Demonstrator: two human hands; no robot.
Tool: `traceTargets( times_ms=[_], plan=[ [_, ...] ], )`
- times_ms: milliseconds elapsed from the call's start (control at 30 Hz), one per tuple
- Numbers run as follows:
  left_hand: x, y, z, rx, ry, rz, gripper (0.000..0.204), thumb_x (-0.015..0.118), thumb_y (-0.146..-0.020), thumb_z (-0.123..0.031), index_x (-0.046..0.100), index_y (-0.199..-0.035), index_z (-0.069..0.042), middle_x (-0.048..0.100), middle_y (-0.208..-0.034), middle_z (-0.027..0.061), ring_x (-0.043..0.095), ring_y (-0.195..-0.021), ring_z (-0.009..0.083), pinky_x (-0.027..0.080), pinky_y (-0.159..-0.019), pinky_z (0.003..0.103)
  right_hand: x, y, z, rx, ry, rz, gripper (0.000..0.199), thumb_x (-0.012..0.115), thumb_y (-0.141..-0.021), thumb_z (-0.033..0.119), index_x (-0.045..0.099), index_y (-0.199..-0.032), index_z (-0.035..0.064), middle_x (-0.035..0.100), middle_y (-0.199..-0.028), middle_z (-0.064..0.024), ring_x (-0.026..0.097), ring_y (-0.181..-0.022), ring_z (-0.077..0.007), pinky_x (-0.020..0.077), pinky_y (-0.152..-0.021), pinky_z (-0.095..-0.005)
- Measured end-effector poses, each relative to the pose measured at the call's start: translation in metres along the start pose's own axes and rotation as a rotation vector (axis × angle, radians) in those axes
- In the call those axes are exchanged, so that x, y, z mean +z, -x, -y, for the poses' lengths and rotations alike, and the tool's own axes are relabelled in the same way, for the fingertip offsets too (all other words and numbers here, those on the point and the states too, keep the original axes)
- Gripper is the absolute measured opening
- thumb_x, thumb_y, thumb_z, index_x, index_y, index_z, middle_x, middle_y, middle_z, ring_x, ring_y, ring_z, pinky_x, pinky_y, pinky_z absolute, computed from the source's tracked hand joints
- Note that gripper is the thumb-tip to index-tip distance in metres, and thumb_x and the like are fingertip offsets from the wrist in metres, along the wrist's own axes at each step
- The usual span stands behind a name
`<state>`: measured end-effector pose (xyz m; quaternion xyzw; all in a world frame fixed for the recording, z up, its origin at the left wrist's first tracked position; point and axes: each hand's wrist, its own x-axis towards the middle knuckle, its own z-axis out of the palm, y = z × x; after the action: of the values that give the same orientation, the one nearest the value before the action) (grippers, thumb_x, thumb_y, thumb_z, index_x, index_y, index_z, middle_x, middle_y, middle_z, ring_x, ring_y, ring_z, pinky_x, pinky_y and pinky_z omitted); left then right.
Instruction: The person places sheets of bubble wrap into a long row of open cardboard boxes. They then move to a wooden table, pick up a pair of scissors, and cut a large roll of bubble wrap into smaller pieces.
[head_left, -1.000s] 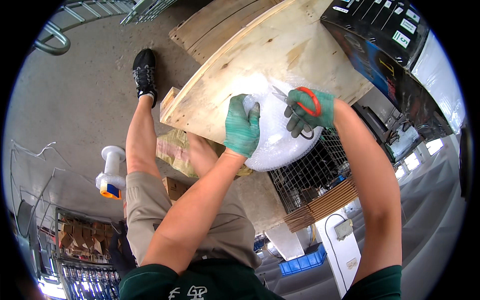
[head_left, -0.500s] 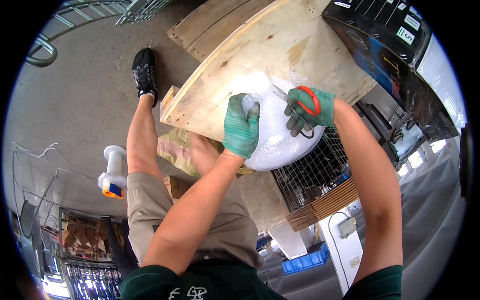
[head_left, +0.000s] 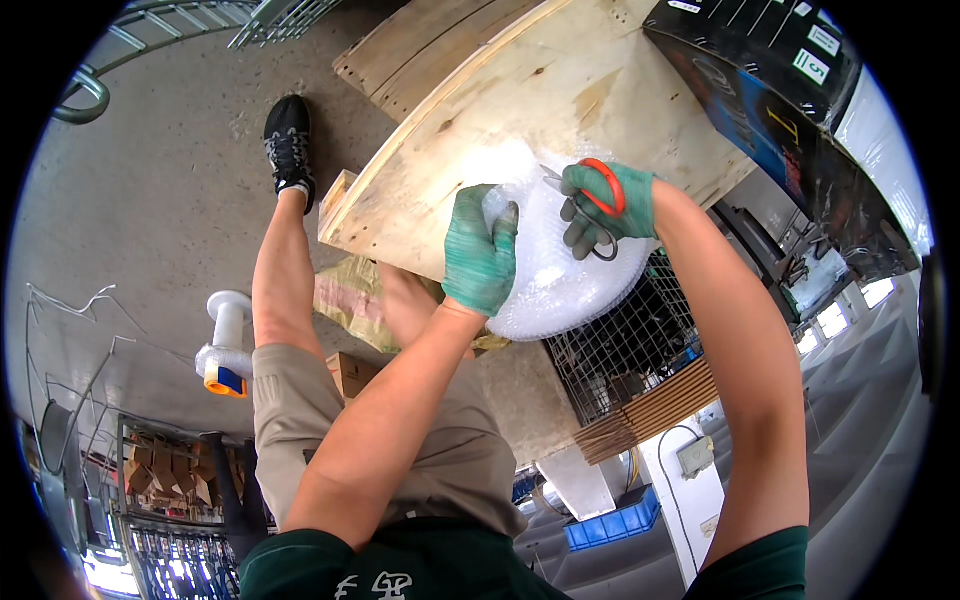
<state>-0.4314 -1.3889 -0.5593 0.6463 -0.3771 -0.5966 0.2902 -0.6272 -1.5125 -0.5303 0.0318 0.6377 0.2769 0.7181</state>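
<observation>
A bubble-wrapped bundle (head_left: 570, 295), white and rounded, lies at the near edge of a plywood tabletop (head_left: 420, 185) and sticks out past it. My left hand (head_left: 480, 255), in a green glove, is closed on the bubble wrap at the bundle's left side; its fingertips are partly hidden by the wrap. In my gloved right hand (head_left: 632, 205) is a pair of scissors (head_left: 616, 190) with a red handle loop. Their blades point left, just over the wrap, and look slightly apart. What the wrap covers cannot be made out.
Black printed cartons (head_left: 770, 130) stand at the far right of the tabletop. Below the bundle is a wire mesh basket (head_left: 610, 360) beside stacked cardboard (head_left: 650, 405). A tape dispenser (head_left: 225, 380) rests by a white spool (head_left: 232, 315) on the left floor. A blue crate (head_left: 612, 520) sits lower right.
My right hand has moved a little left with the scissors, bringing it closer to my left hand. The left hand keeps its hold on the wrap, almost still.
</observation>
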Motion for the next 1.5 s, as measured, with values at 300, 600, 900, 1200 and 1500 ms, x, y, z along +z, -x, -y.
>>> traceTargets(
  times_ms=[300, 600, 900, 1200, 1500],
  plan=[
    [-0.008, -0.002, -0.005, -0.002, 0.051, -0.043, 0.025, 0.063, -0.096, -0.009, 0.055, -0.118, 0.0, 0.064, -0.103, 0.0185, 0.062, -0.092, 0.0303, 0.05, -0.085, 0.038, -0.01, -0.046, 0.005, -0.035, 0.001, -0.109, 0.04, 0.063, -0.089, 0.03, 0.057, -0.102, -0.0063, 0.07, -0.09, -0.0249, 0.068, -0.064, -0.026, 0.049, -0.048, -0.0318],
    [-0.034, 0.004, -0.004, -0.054, 0.108, -0.1, 0.029, 0.062, -0.099, -0.011, 0.05, -0.124, -0.002, 0.061, -0.112, 0.0125, 0.058, -0.103, 0.0216, 0.046, -0.095, 0.034, 0.0, 0.0, -0.003, -0.163, 0.19, -0.15, 0.035, 0.066, -0.09, 0.028, 0.061, -0.108, -0.002, 0.07, -0.09, -0.02, 0.069, -0.069, -0.0244, 0.056, -0.06, -0.0353],
    [-0.043, -0.002, -0.02, -0.191, 0.156, -0.074, 0.037, 0.063, -0.098, -0.01, 0.046, -0.13, 0.0, 0.055, -0.123, 0.0128, 0.052, -0.111, 0.0211, 0.042, -0.099, 0.03, 0.003, 0.076, -0.036, -0.599, -0.066, -0.499, 0.034, 0.062, -0.096, 0.02, 0.053, -0.122, 0.0003, 0.064, -0.086, -0.0125, 0.063, -0.066, -0.0191, 0.0539, -0.057, -0.0331],
    [-0.029, 0.002, -0.033, 0.019, -0.119, 0.126, 0.09, 0.084, -0.076, -0.011, 0.032, -0.148, -0.001, 0.044, -0.141, 0.017, 0.044, -0.131, 0.028, 0.037, -0.111, 0.037, 0.032, 0.037, -0.163, -0.614, -0.031, -1.046, 0.089, 0.091, -0.073, 0.032, 0.042, -0.14, -0.0017, 0.057, -0.132, -0.0241, 0.06, -0.12, -0.0304, 0.0499, -0.099, -0.0387],
    [0.003, 0.014, -0.051, 0.397, -0.726, 0.54, 0.074, 0.091, -0.062, -0.035, 0.066, -0.127, -0.009, 0.029, -0.155, 0.0321, 0.046, -0.133, 0.0483, 0.047, -0.106, 0.047, 0.018, 0.005, -0.111, -0.549, 0.247, -0.947, 0.064, 0.087, -0.076, 0.034, 0.046, -0.114, 0.0027, 0.065, -0.087, -0.016, 0.064, -0.079, -0.0312, 0.0524, -0.077, -0.043]
  ],
)
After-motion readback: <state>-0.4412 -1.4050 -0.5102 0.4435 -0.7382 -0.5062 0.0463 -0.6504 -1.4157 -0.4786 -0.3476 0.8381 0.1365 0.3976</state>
